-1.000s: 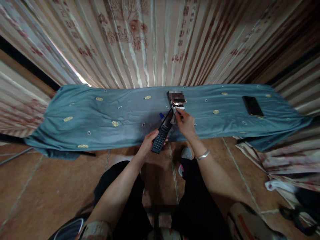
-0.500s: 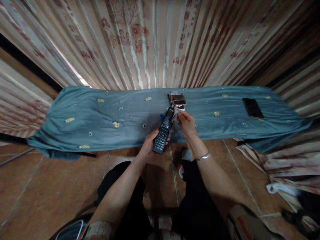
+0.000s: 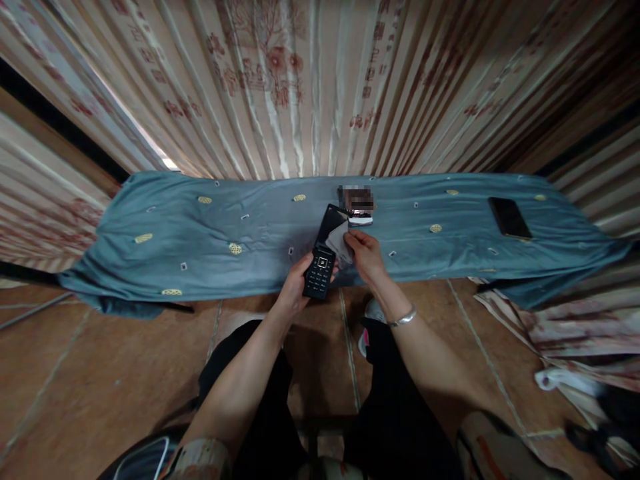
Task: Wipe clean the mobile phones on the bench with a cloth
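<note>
An unfolded black flip phone (image 3: pixel 320 272) rests in my left hand (image 3: pixel 297 283), its keypad facing up and its screen half pointing away from me. The fingers wrap round the keypad half. My right hand (image 3: pixel 366 253) pinches a small pale grey cloth (image 3: pixel 339 241) that overlaps the phone's screen near the hinge. Part of the screen is hidden behind the cloth. Just beyond my right hand lies a small stack of dark and white items (image 3: pixel 361 219), partly blurred out, so their kind is unclear.
A blue-green cloth with yellow patterns covers the long narrow table (image 3: pixel 265 233). A black smartphone (image 3: pixel 509 218) lies towards its right end. Pleated printed curtains (image 3: pixel 300 87) hang behind and at both sides. Brown floor tiles (image 3: pixel 320 373) show below, between my legs.
My right hand has brought the grey cloth from beside the phone onto its screen. The flip phone has turned a little more upright and flatter towards the camera in my left hand.
</note>
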The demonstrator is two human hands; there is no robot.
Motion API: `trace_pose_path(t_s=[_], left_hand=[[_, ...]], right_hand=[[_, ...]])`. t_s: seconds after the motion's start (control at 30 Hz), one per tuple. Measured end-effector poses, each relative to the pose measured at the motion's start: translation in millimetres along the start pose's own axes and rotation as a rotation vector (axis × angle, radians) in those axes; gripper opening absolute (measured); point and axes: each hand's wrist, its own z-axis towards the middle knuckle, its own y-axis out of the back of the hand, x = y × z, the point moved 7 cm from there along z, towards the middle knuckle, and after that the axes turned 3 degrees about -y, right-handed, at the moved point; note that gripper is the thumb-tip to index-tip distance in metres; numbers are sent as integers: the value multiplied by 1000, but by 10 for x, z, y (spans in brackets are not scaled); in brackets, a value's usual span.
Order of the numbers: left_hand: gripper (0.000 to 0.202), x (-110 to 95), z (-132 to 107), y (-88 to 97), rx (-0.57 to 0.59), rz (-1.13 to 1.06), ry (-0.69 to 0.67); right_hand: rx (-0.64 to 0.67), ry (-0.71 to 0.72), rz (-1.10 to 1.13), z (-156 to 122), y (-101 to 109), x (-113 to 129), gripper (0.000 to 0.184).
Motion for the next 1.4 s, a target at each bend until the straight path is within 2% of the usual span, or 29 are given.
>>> trace_pose_path(t_s=[0.17,0.33,0.53,0.8,1.07,1.17,1.4], left_hand=[[35,69,19,25,62,22,9],[32,59,31,55,54,43,-33],[29,23,18,62,20,48,-49],[27,-2,21,96,-44,2,-61],[29,-1,111,236,-185,-115,-71],[28,-4,151,250,-190,-143,-74],[26,-13,167,266,-228,-163,-101]], right_hand=[[-64,40,27,87,139,71,37],[-88,52,-50,88,192,113,37],[-31,121,-69,9,164,268,36],[71,217,-259,-75,144,407,29],[221,338,-593,-394,-103,511,29],[289,356,-709,-489,-194,484,29],[429,353,-781,-605,-338,424,31]])
